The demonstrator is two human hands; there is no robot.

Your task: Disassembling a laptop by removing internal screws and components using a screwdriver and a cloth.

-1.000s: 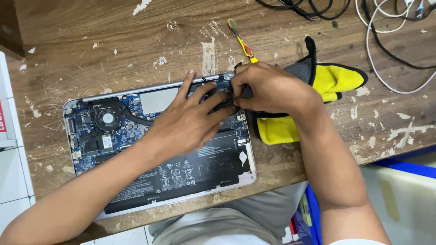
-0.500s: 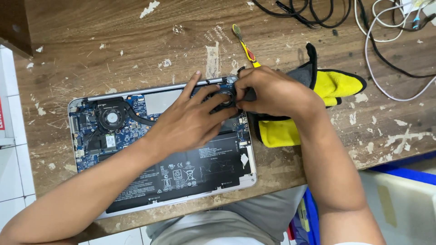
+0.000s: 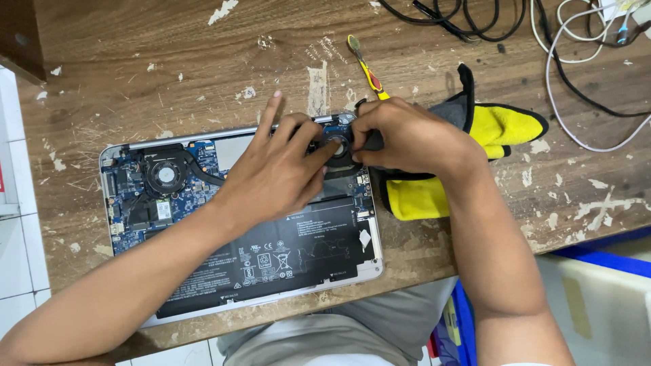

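Note:
An opened silver laptop [image 3: 375,266] lies bottom up on a worn wooden table [image 3: 169,61], showing its blue circuit board [image 3: 129,203] and black battery [image 3: 271,257]. Both my hands meet at the small black fan [image 3: 337,145] in its far right corner. My left hand [image 3: 274,173] reaches across the board, thumb and fingertips pinching the fan and index finger stretched out. My right hand [image 3: 407,135] grips the fan's right side. A second fan [image 3: 165,174] sits uncovered at the far left.
A yellow-handled screwdriver [image 3: 366,68] lies just beyond my hands. A yellow and black cloth [image 3: 502,125] is under my right wrist. Black and white cables [image 3: 576,41] lie tangled at the far right. A blue bin [image 3: 610,247] stands below the table's edge.
Both hands stay on the right fan with only small finger shifts. The view has drifted slightly, so the laptop sits a little further right in the picture.

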